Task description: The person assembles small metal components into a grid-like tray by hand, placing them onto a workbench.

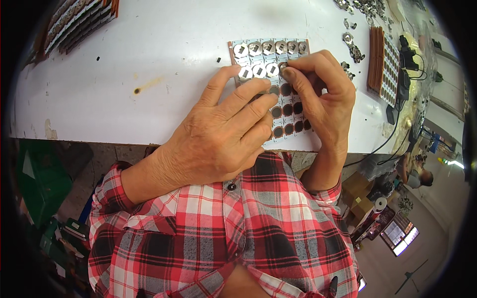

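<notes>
A light-blue circuit board panel (272,41) with brown edges lies on the white table under both my hands. Shiny round metal clips (254,48) fill its far row and part of the second row. Nearer rows show dark round pads (277,112), some covered by my fingers. My left hand (213,126) reaches across the panel's left side, fingers spread, index tip beside the second row's left end. Between thumb and index finger, my right hand (325,94) pinches a small round metal clip (283,66) at the second row, right of the placed ones.
Loose metal clips (354,49) are scattered at the far right. Beyond them stands a stack of panels (382,64), near black plugs and cables (408,59). More panels (82,25) are stacked at the far left. A green bin (42,179) sits below the table; another person (417,176) is at the right.
</notes>
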A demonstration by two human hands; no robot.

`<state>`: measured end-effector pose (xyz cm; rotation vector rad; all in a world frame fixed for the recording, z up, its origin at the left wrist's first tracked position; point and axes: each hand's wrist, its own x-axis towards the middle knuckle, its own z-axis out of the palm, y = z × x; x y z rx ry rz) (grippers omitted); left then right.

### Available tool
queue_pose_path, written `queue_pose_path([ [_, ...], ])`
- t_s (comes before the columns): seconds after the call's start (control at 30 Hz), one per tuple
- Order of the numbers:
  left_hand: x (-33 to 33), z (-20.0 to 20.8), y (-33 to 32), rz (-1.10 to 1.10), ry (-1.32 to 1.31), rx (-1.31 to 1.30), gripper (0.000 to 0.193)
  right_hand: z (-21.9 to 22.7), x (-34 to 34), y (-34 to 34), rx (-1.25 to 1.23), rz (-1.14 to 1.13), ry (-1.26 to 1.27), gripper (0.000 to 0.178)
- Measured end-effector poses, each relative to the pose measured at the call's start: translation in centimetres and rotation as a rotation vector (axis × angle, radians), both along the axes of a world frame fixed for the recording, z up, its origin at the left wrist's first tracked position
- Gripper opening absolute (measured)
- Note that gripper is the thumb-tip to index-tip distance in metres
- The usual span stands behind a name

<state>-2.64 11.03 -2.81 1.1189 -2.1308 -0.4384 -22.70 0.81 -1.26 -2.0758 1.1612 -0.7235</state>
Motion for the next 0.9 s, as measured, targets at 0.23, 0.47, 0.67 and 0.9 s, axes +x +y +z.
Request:
queue_pose_path([
  [0.23,0.2,0.2,0.0,-0.01,-0.027,0.015,0.048,-0.3,-0.7,-1.5,0.086,0.144,-0.064,0.01],
  [0.47,0.1,0.3,-0.1,-0.013,-0.033,0.02,0.047,-0.5,-1.0,-1.7,0.184,0.122,-0.14,0.01],
  [0.67,0.2,0.6,-0.2,-0.009,-0.071,-0.001,0.045,-0.2,-0.3,-1.6,0.167,0.099,-0.096,0.008],
  [0.9,0.3,0.6,-0.3,-0.007,-0.044,0.025,0.046,-1.1,-1.4,0.1,-0.062,-0.167,-0.183,0.009],
])
